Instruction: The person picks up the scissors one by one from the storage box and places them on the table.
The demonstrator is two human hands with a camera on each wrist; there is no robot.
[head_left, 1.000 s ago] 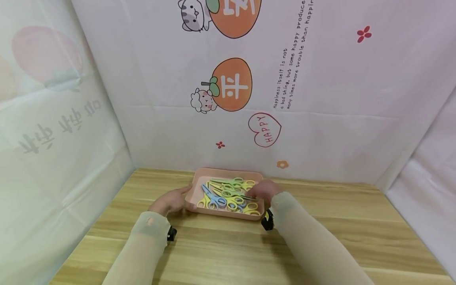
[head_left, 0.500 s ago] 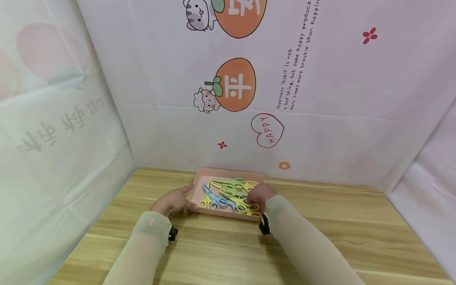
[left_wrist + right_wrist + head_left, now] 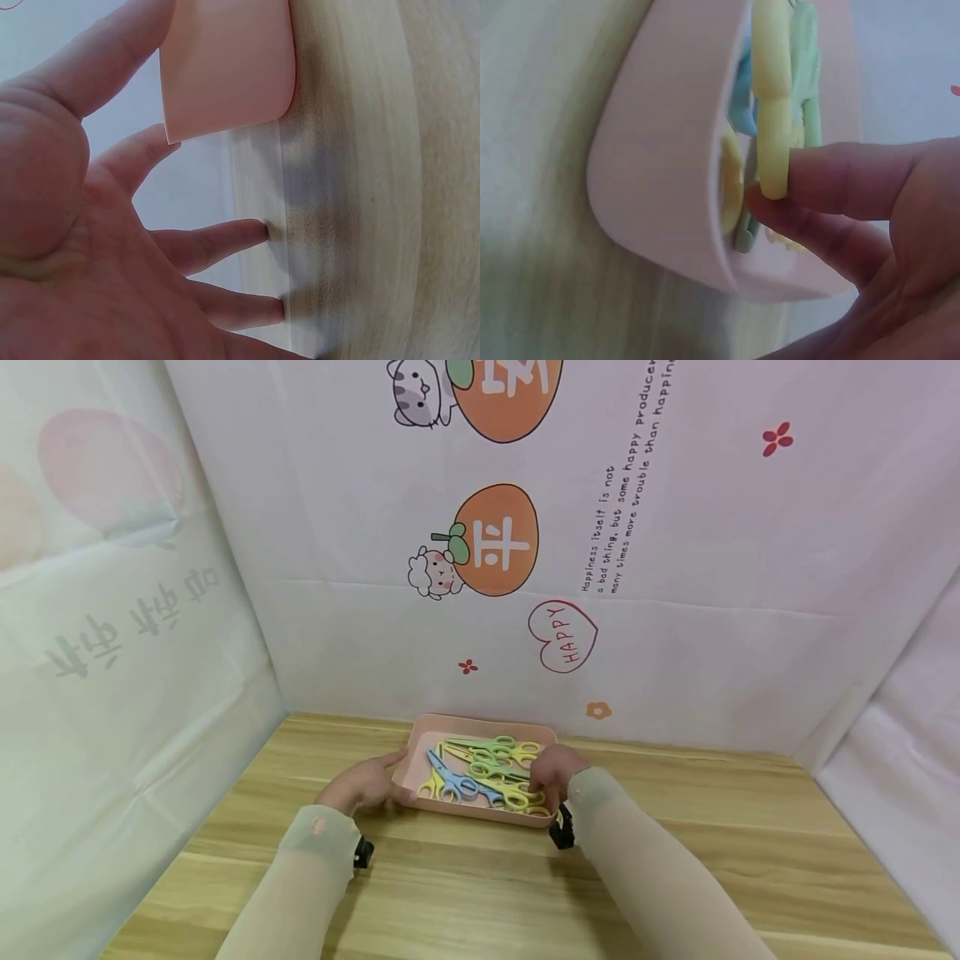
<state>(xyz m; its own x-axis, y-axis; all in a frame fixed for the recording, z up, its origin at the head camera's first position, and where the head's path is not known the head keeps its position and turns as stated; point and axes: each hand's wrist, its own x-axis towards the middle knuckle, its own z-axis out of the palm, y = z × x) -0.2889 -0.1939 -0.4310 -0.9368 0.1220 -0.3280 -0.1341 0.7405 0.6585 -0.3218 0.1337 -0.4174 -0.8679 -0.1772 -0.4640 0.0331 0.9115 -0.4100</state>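
Note:
A shallow pink tray [image 3: 480, 812] holds several scissors with blue, green and yellow plastic handles. My right hand [image 3: 557, 768] reaches over the tray's right end. Seen from the right wrist, its thumb and forefinger pinch the handle of yellow scissors [image 3: 772, 67] above the tray. At the tray's left end is my left hand [image 3: 367, 783], fingers spread. The left wrist view has its thumb and forefinger against the corners of the tray's end wall [image 3: 225, 67], other fingertips down by the tabletop. Blue scissors [image 3: 453, 776] lie left of the middle; green scissors [image 3: 480, 745] lie behind.
The tray stands on a wood-grain table [image 3: 442, 893], close to a white printed cloth [image 3: 360, 652] hung behind it. More cloth rises on the left and right sides. A dark wrist strap piece [image 3: 562, 827] hangs by the tray's right front corner.
My right hand has come down onto the yellow handle, then drawn back slightly right. Scissors near it have shifted in the tray. The left hand keeps its place, and the head view has moved a little.

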